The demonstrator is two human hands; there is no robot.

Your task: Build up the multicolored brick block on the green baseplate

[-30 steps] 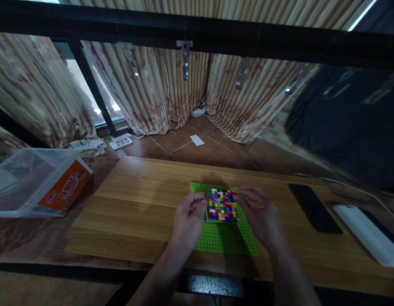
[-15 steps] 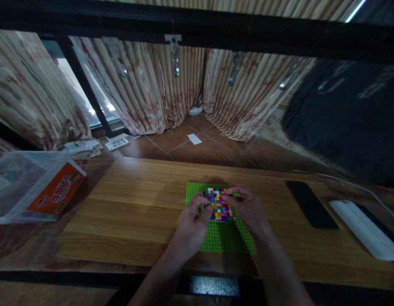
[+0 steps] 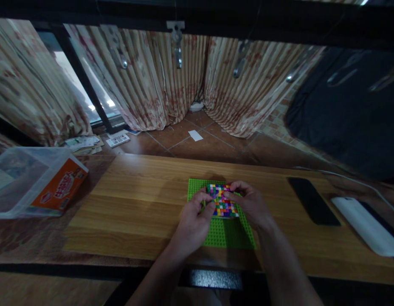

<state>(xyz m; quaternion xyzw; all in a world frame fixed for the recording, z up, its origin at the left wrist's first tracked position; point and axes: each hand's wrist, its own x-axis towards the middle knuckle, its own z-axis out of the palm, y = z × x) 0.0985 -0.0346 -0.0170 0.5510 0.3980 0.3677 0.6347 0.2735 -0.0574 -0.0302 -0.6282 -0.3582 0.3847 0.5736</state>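
A small panel of building bricks, covered in many-coloured square studs, is over the upper part of a green studded baseplate. My left hand grips the panel's left edge between thumb and fingers. From the other side my right hand pinches the panel near its upper right edge, with the thumb lying over the coloured face. Whether the panel rests on the baseplate or is held just above it, I cannot tell.
The baseplate lies on a wooden tabletop. To the right are a black phone and a white oblong device, with a white cable behind. A clear plastic bin with an orange label stands at left.
The view has shifted slightly, so the far scene sits a little higher. My right fingers have moved slightly at the panel's upper right; both hands keep their hold.
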